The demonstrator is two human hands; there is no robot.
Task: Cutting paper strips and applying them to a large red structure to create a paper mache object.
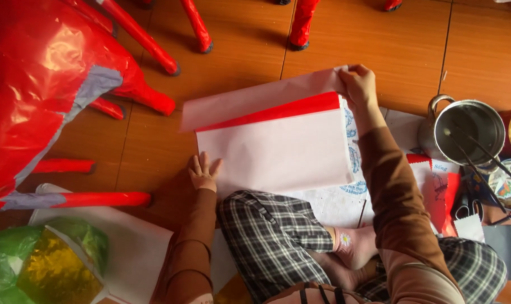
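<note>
Cellophane in glossy red wraps a large framed lantern figure (36, 84) filling the upper left of the frame, its red-wrapped stick legs (148, 45) spread over the brown wooden floor (238, 62). Below it, at the lower left, lies a green and yellow cellophane lantern (47, 264). Near the centre, the left hand (204, 171) lies flat with fingers spread, pressing the lower left corner of a stack of thin white-backed red paper sheets (275, 152). At the upper centre the right hand (358, 84) pinches the far corner of the top sheet (261, 101), folding it up and back. At the right edge stands a round metal pot (472, 132) with sticks in it.
</note>
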